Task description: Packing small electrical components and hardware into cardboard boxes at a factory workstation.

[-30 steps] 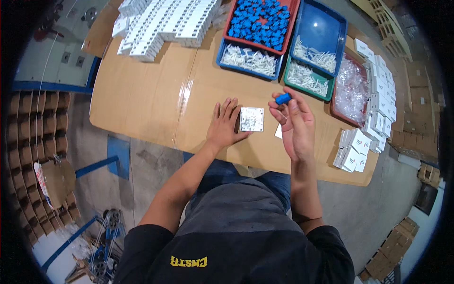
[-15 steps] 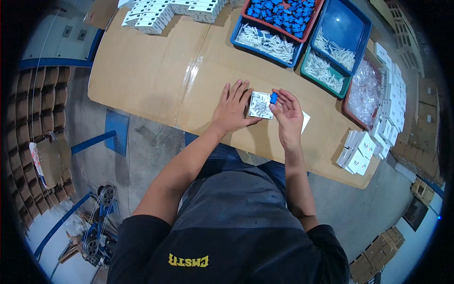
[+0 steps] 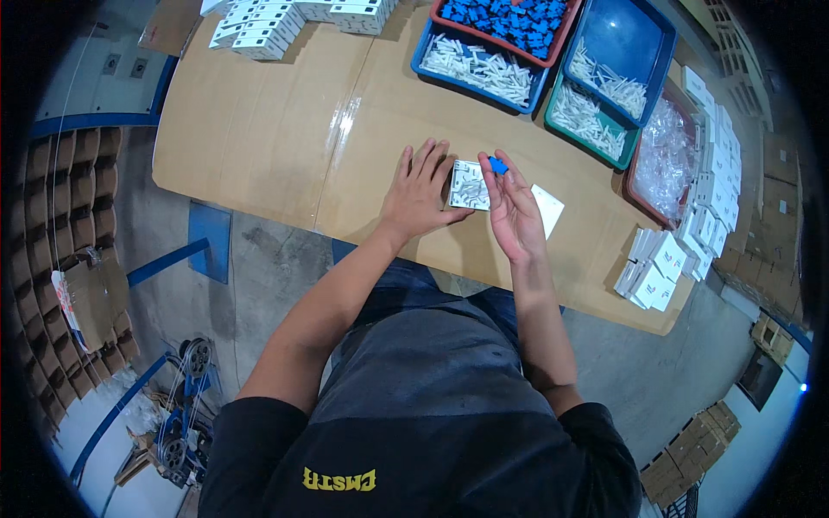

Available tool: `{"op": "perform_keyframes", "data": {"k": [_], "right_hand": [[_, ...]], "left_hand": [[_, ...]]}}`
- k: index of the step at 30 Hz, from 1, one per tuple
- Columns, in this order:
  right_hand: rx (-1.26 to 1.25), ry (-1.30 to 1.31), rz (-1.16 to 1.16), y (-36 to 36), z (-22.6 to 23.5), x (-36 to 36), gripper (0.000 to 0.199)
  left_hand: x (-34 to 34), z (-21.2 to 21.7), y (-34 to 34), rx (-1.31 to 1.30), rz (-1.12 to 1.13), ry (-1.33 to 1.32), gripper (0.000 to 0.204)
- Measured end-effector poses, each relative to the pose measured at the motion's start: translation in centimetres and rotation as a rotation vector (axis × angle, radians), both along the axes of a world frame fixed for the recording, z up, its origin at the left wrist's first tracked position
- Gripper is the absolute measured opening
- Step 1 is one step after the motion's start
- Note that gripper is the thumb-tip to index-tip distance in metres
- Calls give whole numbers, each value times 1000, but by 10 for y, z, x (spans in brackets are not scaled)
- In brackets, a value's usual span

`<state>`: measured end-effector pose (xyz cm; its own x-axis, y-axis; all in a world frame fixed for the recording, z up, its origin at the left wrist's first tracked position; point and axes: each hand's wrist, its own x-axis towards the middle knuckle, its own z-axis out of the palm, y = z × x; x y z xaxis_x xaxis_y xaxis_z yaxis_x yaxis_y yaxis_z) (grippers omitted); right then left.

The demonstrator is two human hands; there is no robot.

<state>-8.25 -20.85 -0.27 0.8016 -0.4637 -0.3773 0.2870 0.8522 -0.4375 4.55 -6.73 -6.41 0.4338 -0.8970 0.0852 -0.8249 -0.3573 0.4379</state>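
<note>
A small open white box (image 3: 467, 186) stands on the table before me, with white and grey pieces inside that are too small to make out. My left hand (image 3: 417, 192) is open at its left side, fingers spread, the thumb along its near edge. Above the box's right side, my right hand (image 3: 516, 207) pinches a small blue plastic piece (image 3: 498, 165) in its fingertips. The right fingers hide part of the box. A flat white card (image 3: 548, 210) lies on the table just right of that hand.
At the back, a red tray (image 3: 553, 57) holds blue pieces and blue (image 3: 524, 110) and green (image 3: 618, 164) trays hold white plugs. Clear plastic bags (image 3: 665, 160) fill another tray. White boxes are stacked far left (image 3: 269, 33) and at right (image 3: 652, 269) on the cardboard-topped table (image 3: 250, 138).
My right hand has shifted slightly left and turned, its fingers now straighter, bringing the blue piece a little higher. The left hand stays beside the box. The whole view has shifted slightly.
</note>
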Motion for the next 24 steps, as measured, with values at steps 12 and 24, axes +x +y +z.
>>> {"op": "perform_keyframes", "data": {"k": [12,24], "right_hand": [[-1632,633,163,-11,-33,-2,31],[-1828,521,179,-6,-49,19,25]], "left_hand": [[0,-3,0,-23,-10,-12,95],[2,-1,0,-8,-13,18,94]]}}
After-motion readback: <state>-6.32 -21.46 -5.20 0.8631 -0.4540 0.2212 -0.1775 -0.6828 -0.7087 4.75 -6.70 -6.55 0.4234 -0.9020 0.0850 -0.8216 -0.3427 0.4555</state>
